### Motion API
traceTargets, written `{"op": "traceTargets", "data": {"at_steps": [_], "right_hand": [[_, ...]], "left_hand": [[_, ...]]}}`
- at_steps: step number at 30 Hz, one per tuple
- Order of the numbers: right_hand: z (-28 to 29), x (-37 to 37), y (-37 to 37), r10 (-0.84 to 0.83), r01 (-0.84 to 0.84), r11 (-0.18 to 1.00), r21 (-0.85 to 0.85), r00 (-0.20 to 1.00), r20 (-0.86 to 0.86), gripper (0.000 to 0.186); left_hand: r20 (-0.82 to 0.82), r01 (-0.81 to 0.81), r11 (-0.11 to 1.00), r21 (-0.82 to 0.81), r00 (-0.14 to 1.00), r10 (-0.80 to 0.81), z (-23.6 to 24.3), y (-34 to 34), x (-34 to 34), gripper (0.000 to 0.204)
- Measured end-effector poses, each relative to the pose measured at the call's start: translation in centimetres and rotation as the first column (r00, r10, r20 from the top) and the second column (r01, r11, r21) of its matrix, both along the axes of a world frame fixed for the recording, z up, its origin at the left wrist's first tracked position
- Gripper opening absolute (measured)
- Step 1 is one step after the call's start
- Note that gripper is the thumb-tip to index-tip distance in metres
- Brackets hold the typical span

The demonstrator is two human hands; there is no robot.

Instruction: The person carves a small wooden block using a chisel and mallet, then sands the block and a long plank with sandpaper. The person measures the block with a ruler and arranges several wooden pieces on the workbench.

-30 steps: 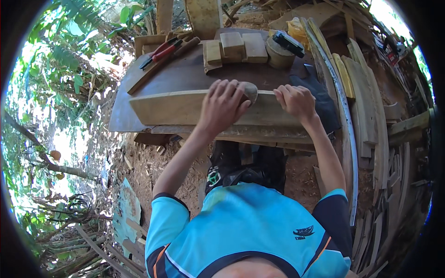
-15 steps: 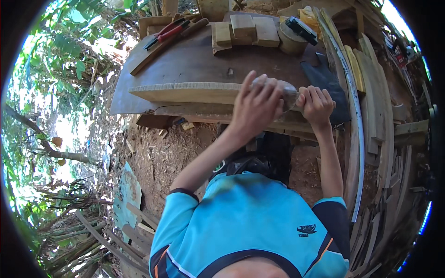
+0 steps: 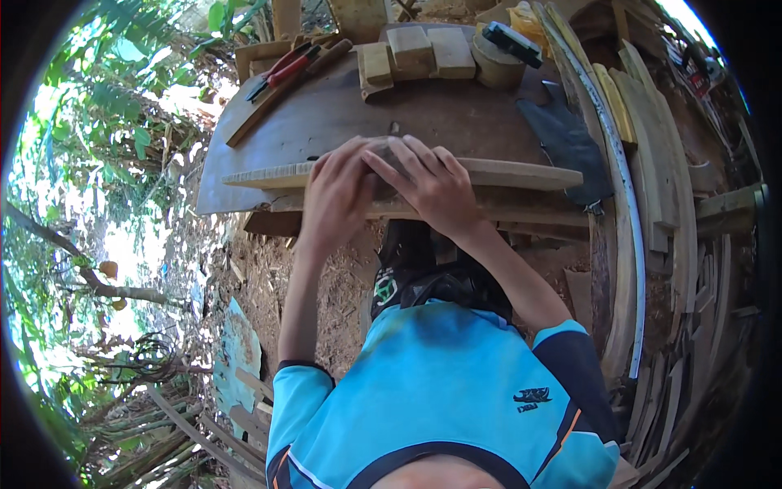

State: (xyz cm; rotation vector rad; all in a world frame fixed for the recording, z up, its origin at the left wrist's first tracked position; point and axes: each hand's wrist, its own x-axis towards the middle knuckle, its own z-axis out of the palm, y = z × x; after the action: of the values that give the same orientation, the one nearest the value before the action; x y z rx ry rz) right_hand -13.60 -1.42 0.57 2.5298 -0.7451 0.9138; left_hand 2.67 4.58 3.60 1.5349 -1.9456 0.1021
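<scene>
A long wooden plank (image 3: 521, 174) stands along the front of the worktable with its narrow edge up. My left hand (image 3: 338, 191) curls over the middle of this edge, thumb side toward my other hand. Close beside it, fingertips nearly meeting, my right hand (image 3: 436, 183) reaches over the plank with bent fingers. Between the fingertips shows a thin, brownish, shiny piece (image 3: 380, 148); its kind cannot be made out, as the fingers cover most of it.
The dark worktable (image 3: 277, 122) bears red-handled pliers (image 3: 289, 67) on a wooden strip at the far left. Several wood blocks (image 3: 411, 50) and a dark device (image 3: 511, 44) stand at the back. A dark cloth (image 3: 562, 143) and long boards (image 3: 652, 155) lie at the right.
Both hands have slid left along the plank, from its right end to its middle, and come closer together. The shiny, see-through-looking piece moved with them and is now mostly covered.
</scene>
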Motion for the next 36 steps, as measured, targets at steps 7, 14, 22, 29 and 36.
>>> {"op": "traceTargets", "data": {"at_steps": [7, 14, 22, 29, 36], "right_hand": [[1.2, -2.1, -0.7, 0.014, -0.02, 0.992, 0.125, 0.999, 0.044, 0.047], [0.6, -8.9, -3.2, -0.228, 0.144, 0.952, 0.27, 0.924, 0.309, 0.039], [0.5, -7.7, -1.9, -0.226, 0.204, 0.963, 0.178, 0.967, 0.116, 0.038], [-0.8, -9.3, -1.3, -0.49, 0.179, 0.828, 0.531, 0.691, 0.532, 0.034], [0.8, -8.8, -0.1, -0.355, 0.241, 0.911, 0.334, 0.87, 0.342, 0.037]], "left_hand": [[0.13, -0.41, 0.909, -0.075, 0.9, 0.416, -2.8, 0.7, 12.2, 0.022], [0.076, -0.394, 0.817, -0.42, 0.882, 0.464, -4.1, -0.6, 10.1, 0.03], [0.091, -0.407, 0.788, -0.462, 0.862, 0.498, -4.3, -0.4, 9.8, 0.031], [0.092, -0.357, 0.791, -0.497, 0.884, 0.458, -4.4, -0.7, 9.5, 0.031], [0.123, -0.353, 0.805, -0.477, 0.88, 0.459, -4.4, -1.4, 9.4, 0.032]]}}
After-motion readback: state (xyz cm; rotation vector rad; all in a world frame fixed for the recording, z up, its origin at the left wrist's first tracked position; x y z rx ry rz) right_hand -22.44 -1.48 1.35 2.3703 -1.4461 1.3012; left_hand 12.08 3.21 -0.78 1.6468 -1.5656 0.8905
